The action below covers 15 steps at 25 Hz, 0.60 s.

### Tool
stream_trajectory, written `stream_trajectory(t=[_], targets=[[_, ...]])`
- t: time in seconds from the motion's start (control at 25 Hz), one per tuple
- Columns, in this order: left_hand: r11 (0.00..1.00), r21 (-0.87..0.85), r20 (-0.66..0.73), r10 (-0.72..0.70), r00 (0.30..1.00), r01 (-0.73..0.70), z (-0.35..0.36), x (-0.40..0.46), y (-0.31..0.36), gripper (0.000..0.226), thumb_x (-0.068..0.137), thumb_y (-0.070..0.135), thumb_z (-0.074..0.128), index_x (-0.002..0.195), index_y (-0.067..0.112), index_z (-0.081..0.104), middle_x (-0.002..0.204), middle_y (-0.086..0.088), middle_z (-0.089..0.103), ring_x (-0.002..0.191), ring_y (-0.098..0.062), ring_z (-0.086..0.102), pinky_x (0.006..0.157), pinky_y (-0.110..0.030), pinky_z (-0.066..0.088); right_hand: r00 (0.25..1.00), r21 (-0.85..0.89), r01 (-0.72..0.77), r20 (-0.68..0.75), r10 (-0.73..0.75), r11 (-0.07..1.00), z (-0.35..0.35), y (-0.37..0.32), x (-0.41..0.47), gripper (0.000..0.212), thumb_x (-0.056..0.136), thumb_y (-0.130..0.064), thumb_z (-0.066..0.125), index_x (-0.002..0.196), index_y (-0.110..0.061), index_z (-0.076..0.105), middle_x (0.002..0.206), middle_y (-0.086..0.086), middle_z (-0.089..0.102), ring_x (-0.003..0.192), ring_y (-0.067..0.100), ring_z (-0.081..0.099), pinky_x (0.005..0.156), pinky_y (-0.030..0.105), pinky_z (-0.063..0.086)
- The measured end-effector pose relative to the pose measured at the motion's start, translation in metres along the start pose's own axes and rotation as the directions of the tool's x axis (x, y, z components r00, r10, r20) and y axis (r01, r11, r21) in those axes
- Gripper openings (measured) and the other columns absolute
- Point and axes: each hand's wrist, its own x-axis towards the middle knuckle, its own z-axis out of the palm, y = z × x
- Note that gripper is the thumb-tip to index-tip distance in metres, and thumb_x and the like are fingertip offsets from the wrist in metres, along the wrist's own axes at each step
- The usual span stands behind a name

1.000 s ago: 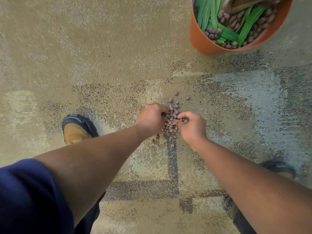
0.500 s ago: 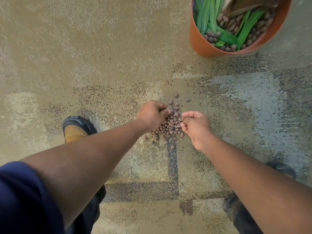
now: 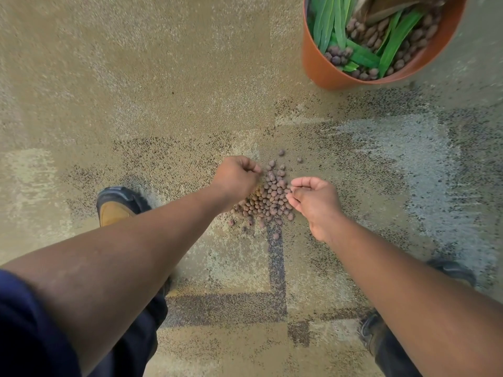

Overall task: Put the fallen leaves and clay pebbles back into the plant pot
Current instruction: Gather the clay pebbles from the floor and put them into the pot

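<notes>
A heap of brown clay pebbles [image 3: 272,197] lies on the carpet between my hands, with a few strays around it. My left hand [image 3: 236,176] is curled shut at the heap's upper left edge, fingertips pinched on pebbles; what sits inside the fist is hidden. My right hand [image 3: 313,200] hovers at the heap's right edge, palm turned up and cupped, with no pebble showing in it. The orange plant pot [image 3: 321,68] stands at the top right, an arm's reach beyond the heap. Green leaves [image 3: 326,20] and pebbles lie inside the pot.
The floor is tan patterned carpet [image 3: 163,91] with dark speckled bands. My left shoe [image 3: 117,206] stands just left of the heap, and my right shoe [image 3: 454,270] is at the lower right.
My right hand has lifted off the heap and turned palm up to the right. My left hand has drawn back toward the heap's upper left, uncovering more pebbles.
</notes>
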Motion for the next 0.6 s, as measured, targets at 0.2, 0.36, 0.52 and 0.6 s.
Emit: stream_trajectory(t=[0.2,0.36,0.52,0.6], targets=[[0.924,-0.376,0.108,-0.023,0.994,0.062,0.005,-0.030,0.052,0.011,0.104,0.011,0.053,0.105,0.005,0.062,0.087,-0.007,0.068,0.066,-0.012,0.055,0.059,-0.021,0.046,0.989,0.122,0.142,0.027,-0.146,0.982,-0.023,-0.043,-0.031,0.012,0.099,-0.006,0.062,0.108,-0.006,0.070,0.091,0.010,0.072,0.066,0.013,0.063,0.060,0.021,0.057],[0.840,-0.502,0.096,0.292,0.952,-0.207,0.010,-0.057,0.144,0.025,0.107,0.030,0.048,0.105,0.008,0.060,0.083,-0.004,0.061,0.065,-0.012,0.055,0.059,-0.023,0.048,0.861,0.385,0.505,-0.165,-0.481,0.772,-0.044,-0.118,-0.052,0.005,0.101,-0.009,0.063,0.100,-0.007,0.068,0.079,0.007,0.069,0.063,0.013,0.063,0.057,0.023,0.054],[0.747,-0.620,-0.018,0.290,0.957,-0.239,0.014,-0.053,0.203,0.029,0.109,0.025,0.043,0.107,0.002,0.060,0.095,-0.011,0.064,0.087,-0.021,0.063,0.078,-0.029,0.058,0.873,0.542,0.486,-0.258,-0.415,0.685,-0.050,-0.162,-0.048,0.007,0.101,-0.002,0.060,0.103,-0.002,0.067,0.090,0.011,0.069,0.077,0.018,0.069,0.078,0.028,0.064],[0.743,-0.639,-0.028,0.238,0.971,-0.201,0.015,-0.047,0.210,0.022,0.107,0.016,0.042,0.101,0.002,0.058,0.095,-0.011,0.062,0.096,-0.024,0.061,0.091,-0.034,0.059,0.901,0.579,0.433,-0.251,-0.355,0.691,-0.053,-0.172,-0.043,0.010,0.100,0.001,0.059,0.107,0.001,0.066,0.100,0.015,0.068,0.087,0.023,0.072,0.080,0.033,0.066]])
